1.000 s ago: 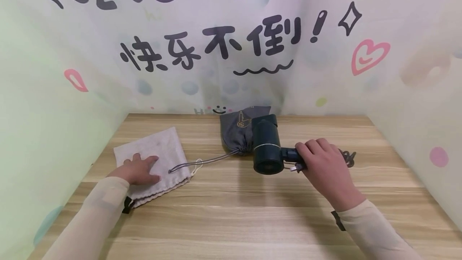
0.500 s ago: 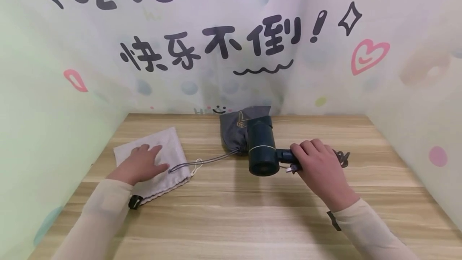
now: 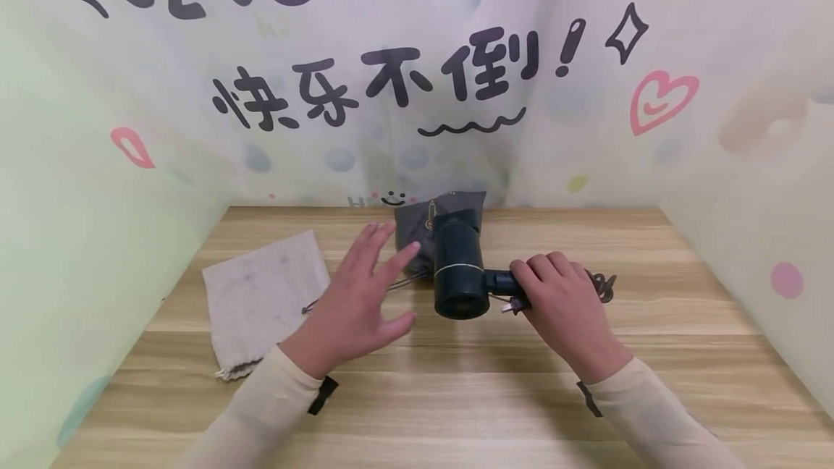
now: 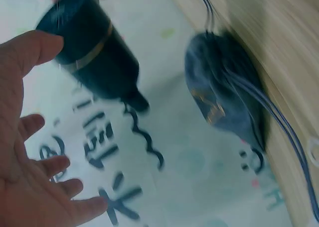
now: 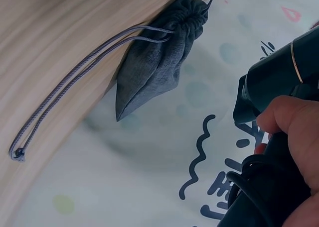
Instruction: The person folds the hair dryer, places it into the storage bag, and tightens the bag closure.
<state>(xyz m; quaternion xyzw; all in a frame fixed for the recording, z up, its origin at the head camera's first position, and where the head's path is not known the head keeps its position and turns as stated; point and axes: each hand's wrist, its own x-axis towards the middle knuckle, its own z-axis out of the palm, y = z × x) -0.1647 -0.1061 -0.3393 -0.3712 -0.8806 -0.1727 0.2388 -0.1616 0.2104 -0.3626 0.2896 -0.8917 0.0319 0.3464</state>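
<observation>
My right hand [image 3: 570,310] grips the handle of a dark green hair dryer [image 3: 459,266], holding it up over the table. Its black cord [image 5: 249,187] is bundled against the handle, and a plug [image 3: 511,305] pokes out near the fingers. With fingers spread, my left hand [image 3: 352,302] hovers just left of the dryer's barrel. In the left wrist view its thumb overlaps the barrel's end. Behind the dryer a dark grey drawstring pouch [image 4: 224,82] lies at the back of the table, partly hidden in the head view.
A light grey cloth bag [image 3: 260,295] lies flat at the left of the wooden table [image 3: 456,411], partly covered by my left forearm. The pouch's drawstring [image 5: 65,87] trails across the tabletop. A printed cloth wall [image 3: 365,150] rises along the back edge.
My left hand has lifted off the light grey bag and moved right, up beside the dryer. The right hand has shifted the dryer slightly to the left.
</observation>
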